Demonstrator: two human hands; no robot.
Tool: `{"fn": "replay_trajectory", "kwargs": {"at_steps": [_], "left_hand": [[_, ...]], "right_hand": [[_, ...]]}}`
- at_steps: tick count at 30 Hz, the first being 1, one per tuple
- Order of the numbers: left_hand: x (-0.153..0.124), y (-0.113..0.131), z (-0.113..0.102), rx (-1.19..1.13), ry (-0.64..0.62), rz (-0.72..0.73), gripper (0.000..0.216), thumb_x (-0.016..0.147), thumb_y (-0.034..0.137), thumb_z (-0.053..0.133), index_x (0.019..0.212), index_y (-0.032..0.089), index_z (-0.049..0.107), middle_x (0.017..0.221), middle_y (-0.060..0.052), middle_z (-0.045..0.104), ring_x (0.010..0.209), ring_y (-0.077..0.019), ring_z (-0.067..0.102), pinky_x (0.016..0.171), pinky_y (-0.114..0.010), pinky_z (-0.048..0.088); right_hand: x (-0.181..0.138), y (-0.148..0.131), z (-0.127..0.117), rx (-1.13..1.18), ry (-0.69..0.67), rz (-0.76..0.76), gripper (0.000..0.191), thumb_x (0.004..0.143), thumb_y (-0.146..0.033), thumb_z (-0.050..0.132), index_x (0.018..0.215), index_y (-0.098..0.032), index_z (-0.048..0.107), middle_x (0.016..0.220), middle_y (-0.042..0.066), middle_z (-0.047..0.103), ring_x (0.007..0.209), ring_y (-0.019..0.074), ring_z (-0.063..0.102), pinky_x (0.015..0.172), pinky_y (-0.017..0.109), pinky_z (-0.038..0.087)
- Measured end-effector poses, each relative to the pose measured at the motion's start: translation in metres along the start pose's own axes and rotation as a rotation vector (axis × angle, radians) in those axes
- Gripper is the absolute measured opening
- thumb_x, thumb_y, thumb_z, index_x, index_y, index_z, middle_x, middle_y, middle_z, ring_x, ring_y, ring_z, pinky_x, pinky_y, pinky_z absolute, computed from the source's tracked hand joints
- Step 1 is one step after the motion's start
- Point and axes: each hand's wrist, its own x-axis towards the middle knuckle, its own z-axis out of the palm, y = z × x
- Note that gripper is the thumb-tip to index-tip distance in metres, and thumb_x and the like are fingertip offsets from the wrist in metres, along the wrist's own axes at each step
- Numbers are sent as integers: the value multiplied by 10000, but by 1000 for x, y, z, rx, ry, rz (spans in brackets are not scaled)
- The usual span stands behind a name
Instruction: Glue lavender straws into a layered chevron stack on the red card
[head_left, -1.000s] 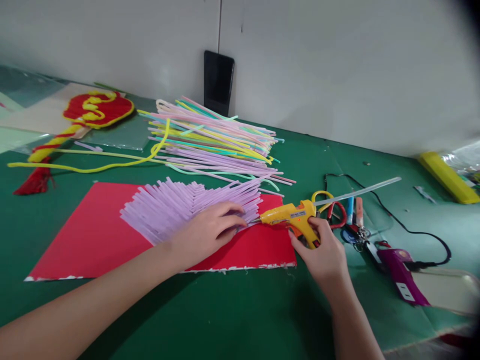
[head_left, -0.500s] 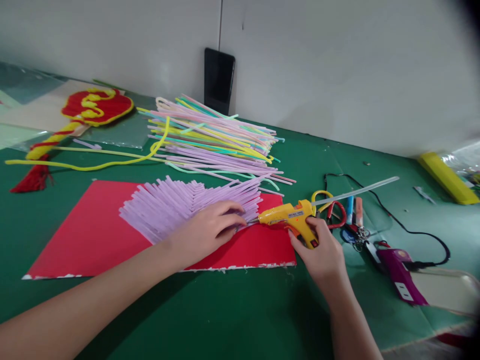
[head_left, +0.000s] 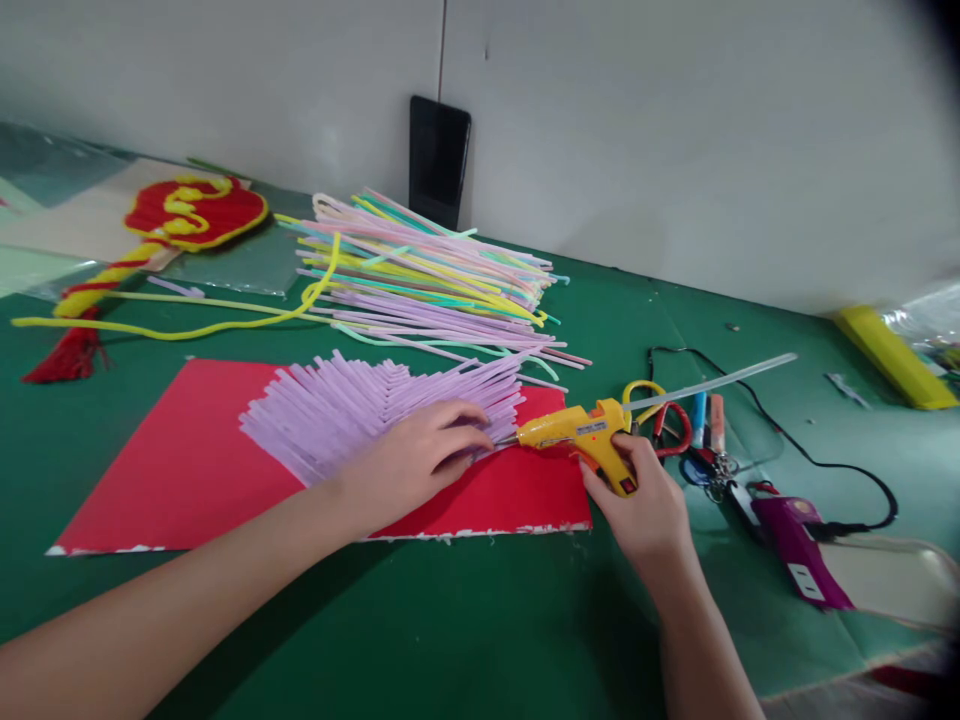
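My left hand [head_left: 431,445] lies over the lower part of a heart-like patch of purple pipe cleaners [head_left: 322,420], laid in slanting rows on a red card [head_left: 172,450]. Its fingers are apart and slightly curved; I see nothing gripped in them, though their undersides are hidden. My right hand [head_left: 649,495] grips the handle of a yellow glue gun [head_left: 574,430]. The metal nozzle points left, right by my left fingertips at the patch's lower right edge. A long clear glue stick [head_left: 720,382] sticks out of the gun's back.
Loose coloured pipe cleaners [head_left: 435,270] lie behind the card. A phone [head_left: 439,160] leans against the wall. Scissors [head_left: 675,428], keys [head_left: 724,475] and a purple power bank-like item [head_left: 799,545] with a black cable lie right. A red-and-yellow fan [head_left: 199,215] is at left.
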Motion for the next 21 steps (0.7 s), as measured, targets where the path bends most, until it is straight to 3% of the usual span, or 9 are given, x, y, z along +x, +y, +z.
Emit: {"fn": "replay_trajectory", "kwargs": {"at_steps": [21], "left_hand": [[0,-1,0,5,-5,9,256,890,77,501,1065,212,632,1239,-58,530,1143,-197,512,1013,-387,420]], "right_hand": [[0,3,0,14,-7,-5,295,753,-405,579,972,-213,537,906,53,648,764,189,624,639,265,483]]}}
